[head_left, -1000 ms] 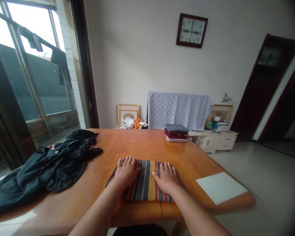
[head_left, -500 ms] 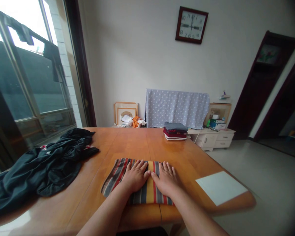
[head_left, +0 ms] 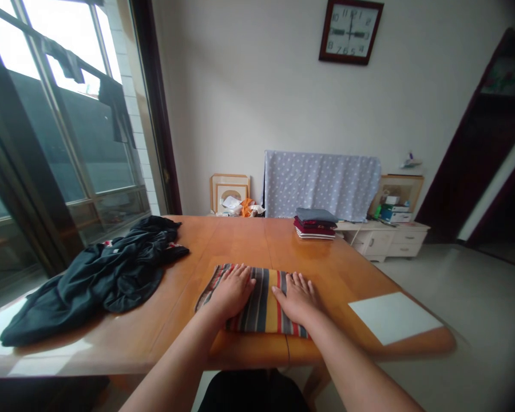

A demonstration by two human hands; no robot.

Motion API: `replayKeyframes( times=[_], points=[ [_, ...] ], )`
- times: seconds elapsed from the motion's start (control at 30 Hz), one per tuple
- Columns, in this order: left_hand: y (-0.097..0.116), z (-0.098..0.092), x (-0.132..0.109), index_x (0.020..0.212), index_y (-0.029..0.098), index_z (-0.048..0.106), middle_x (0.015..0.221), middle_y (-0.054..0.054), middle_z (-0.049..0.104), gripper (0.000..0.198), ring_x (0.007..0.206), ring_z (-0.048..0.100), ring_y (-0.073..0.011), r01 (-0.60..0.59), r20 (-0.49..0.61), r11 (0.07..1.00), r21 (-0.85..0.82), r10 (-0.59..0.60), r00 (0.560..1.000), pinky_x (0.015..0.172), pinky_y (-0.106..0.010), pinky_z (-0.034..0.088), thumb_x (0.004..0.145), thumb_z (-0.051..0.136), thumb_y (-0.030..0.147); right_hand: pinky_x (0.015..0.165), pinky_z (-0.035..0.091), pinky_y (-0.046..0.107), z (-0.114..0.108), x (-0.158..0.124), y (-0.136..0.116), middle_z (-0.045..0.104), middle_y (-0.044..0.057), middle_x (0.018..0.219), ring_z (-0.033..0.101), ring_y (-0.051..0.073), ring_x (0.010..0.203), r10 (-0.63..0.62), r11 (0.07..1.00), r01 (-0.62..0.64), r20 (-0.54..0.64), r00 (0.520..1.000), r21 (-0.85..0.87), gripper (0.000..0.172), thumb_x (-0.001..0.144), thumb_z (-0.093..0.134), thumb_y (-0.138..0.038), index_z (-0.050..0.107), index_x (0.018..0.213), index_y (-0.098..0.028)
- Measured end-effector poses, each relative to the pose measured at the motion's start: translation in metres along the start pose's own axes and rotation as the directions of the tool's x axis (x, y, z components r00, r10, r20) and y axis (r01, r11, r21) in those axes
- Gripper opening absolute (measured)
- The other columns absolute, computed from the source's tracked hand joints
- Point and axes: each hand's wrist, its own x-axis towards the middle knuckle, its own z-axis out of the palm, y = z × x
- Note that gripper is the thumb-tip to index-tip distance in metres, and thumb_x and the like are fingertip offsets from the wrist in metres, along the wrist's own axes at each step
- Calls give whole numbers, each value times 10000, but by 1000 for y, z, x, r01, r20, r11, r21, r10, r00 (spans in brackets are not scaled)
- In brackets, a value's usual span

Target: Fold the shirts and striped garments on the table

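A folded striped cloth (head_left: 261, 303) in grey, red and yellow lies flat near the front edge of the wooden table (head_left: 236, 243). My left hand (head_left: 234, 292) rests palm down on its left part, fingers stretched out. On its right part my right hand (head_left: 298, 297) also lies flat, with the fingers spread and the thumb pointing inward. A yellow stripe shows between the two hands. The cloth's left end looks a little uneven, and parts of it are hidden under my palms and forearms.
Dark crumpled clothing (head_left: 107, 274) covers the table's left side. A stack of folded clothes (head_left: 315, 223) stands at the far edge. A pale sheet (head_left: 395, 317) lies at the right corner. Behind are a dotted cloth (head_left: 321, 183) and a white cabinet (head_left: 381, 240).
My hands have moved apart along the striped cloth, the left one outward to its left part. The camera view has shifted slightly.
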Motion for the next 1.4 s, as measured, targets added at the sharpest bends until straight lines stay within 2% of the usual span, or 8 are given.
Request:
replayKeyframes(
  times=[0.23, 0.57, 0.63, 0.73, 0.8, 0.93, 1.17, 1.4],
  points=[
    [-17, 12, -22, 1443, 126, 523, 1544, -167, 457, 642, 1493, 315, -310, 19, -1, 972, 233, -19, 1000, 1233, -509, 193, 999, 368, 563, 1221, -13, 513, 0, 0, 1, 150, 164, 1669, 75, 309, 1548, -2, 1000, 2, 10, 1000, 22, 908, 935, 237, -716, 207, 1607, -108],
    [-21, 20, -17, 1483, 148, 483, 1568, -153, 423, 695, 1499, 302, -312, 52, 20, 974, 219, -58, 998, 1224, -531, 174, 988, 328, 611, 1231, 11, 503, -9, 7, 11, 190, 157, 1662, 94, 309, 1547, -22, 976, 15, 29, 999, 215, 893, 919, 349, -738, 308, 1582, -141],
    [-21, 19, -15, 1495, 146, 466, 1576, -152, 410, 706, 1506, 284, -312, 64, 43, 976, 206, -75, 996, 1224, -535, 170, 986, 326, 614, 1229, 121, 471, -13, 8, 20, 284, 160, 1633, 203, 306, 1525, -28, 903, 28, -7, 1000, 429, 853, 913, 394, -728, 404, 1538, -148],
    [-18, 15, -14, 1489, 146, 470, 1578, -152, 408, 701, 1513, 266, -310, 77, 69, 976, 202, -92, 993, 1225, -528, 164, 978, 348, 611, 1137, 351, 393, -20, 6, 38, 508, 146, 1503, 462, 285, 1387, 47, 656, 76, -141, 989, 751, 726, 910, 461, -675, 553, 1421, -169],
    [-17, 12, -12, 1485, 146, 472, 1581, -155, 402, 698, 1515, 261, -304, 82, 90, 976, 203, -102, 991, 1225, -520, 162, 976, 354, 609, 1049, 438, 361, -23, 1, 50, 637, 124, 1364, 572, 277, 1263, 123, 551, 119, -221, 967, 826, 617, 907, 492, -628, 637, 1306, -181],
    [-14, 4, -8, 1486, 162, 468, 1574, -151, 418, 689, 1510, 271, -312, 63, 106, 981, 181, -83, 991, 1219, -516, 170, 966, 386, 608, 932, 492, 329, -23, -13, 69, 727, 109, 1164, 645, 263, 1095, 201, 498, 153, -285, 937, 853, 476, 881, 547, -552, 700, 1124, -172],
    [-6, -19, -20, 1387, 220, 568, 1491, -108, 534, 538, 1401, 438, -313, 80, -114, 975, 205, -57, 992, 1152, -468, 310, 981, 397, 528, 762, 518, 294, -12, -24, 90, 743, 84, 1015, 671, 212, 881, 252, 410, 137, -257, 933, 902, 394, 824, 581, -497, 703, 1017, -176],
    [-20, -31, -64, 1211, 258, 657, 1168, -97, 674, 444, 1082, 623, -287, 306, -345, 943, 135, -245, 906, 932, -413, 481, 983, 380, 518, 657, 493, 253, -21, -11, 90, 722, 46, 850, 647, 185, 778, 251, 417, 74, -193, 949, 906, 302, 783, 609, -438, 692, 920, -181]
  ],
)
